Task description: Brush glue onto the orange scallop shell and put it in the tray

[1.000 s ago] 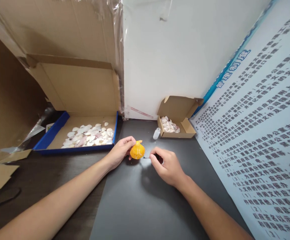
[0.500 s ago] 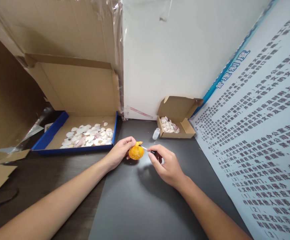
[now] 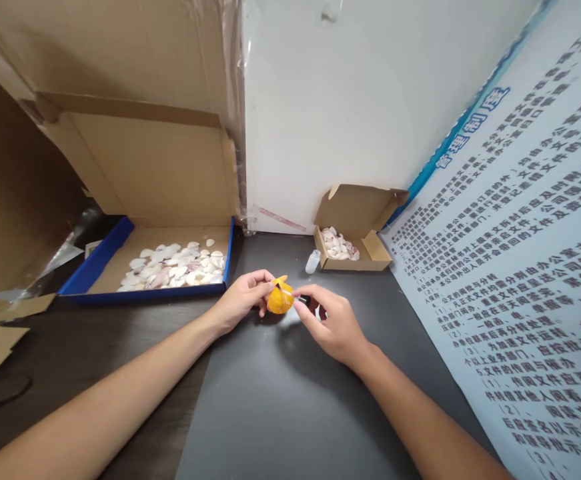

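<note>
My left hand [image 3: 244, 300] pinches an orange-yellow shell [image 3: 280, 301] at its left edge, above the dark mat. From the right, my right hand [image 3: 331, 321] grips a thin white stick [image 3: 287, 292] between thumb and fingers. The stick lies across the upper part of the shell, with its dark tip over it. Something black, like a cap [image 3: 305, 300], shows inside my right hand, partly covered by the fingers. Behind the hands, a small translucent bottle [image 3: 313, 262] stands on the mat.
A blue-edged cardboard box [image 3: 145, 295] with many pale shells [image 3: 170, 267] is at the left. At the back right, a small open carton [image 3: 357, 265] holds more shells [image 3: 337, 245]. A printed poster [image 3: 520, 233] slopes along the right side. A white board [image 3: 330, 113] rises behind.
The shell has shifted slightly right and turned in my left hand. The stick, formerly at the shell's right edge, now reaches over it. The whole view has also shifted slightly.
</note>
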Available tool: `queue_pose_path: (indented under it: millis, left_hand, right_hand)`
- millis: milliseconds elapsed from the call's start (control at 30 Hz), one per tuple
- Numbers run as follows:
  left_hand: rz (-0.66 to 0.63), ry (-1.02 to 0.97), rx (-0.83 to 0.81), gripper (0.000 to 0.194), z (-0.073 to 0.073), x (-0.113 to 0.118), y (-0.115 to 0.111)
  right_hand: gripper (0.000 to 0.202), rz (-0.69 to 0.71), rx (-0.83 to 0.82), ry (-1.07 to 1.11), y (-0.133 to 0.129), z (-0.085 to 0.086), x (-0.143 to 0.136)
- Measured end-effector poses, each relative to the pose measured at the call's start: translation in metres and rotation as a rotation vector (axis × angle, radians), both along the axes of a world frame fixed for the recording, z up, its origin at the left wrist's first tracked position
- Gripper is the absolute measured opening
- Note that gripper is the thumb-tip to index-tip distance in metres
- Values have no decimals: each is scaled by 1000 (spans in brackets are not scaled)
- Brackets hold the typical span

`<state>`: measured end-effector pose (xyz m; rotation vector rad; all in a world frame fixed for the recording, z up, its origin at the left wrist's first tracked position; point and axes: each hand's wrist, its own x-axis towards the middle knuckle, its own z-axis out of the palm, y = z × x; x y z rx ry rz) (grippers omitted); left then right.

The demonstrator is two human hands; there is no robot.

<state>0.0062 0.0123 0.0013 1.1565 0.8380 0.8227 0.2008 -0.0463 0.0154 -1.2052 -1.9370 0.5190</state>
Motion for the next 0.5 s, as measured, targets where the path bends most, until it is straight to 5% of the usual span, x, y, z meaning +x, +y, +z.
queue_pose_path:
  millis: [500]
  left_hand:
    - [-1, -34, -9, 35, -4, 1, 3]
  right_hand:
    - [9, 28, -35, -10, -1, 2, -1]
